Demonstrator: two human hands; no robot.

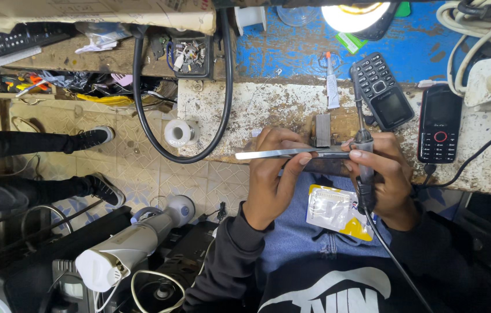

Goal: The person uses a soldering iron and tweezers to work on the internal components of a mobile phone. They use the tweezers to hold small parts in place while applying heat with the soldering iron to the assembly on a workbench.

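At the workbench [268, 110] edge, the left hand [274, 174] pinched long tweezers [283, 154] pointing toward three o'clock, and the right hand [381, 174] gripped a soldering iron [361, 124] upright. Their tips met at a small part, hard to make out.

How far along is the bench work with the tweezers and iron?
Done: nothing finished shows; two keypad phones lie whole on the bench.
In hand: the left hand holds metal tweezers level; the right hand has a grip on a corded soldering iron. Both meet at a small part on the bench edge.
Left: too small to tell whether any joint is made. A clear packet rests on the lap.
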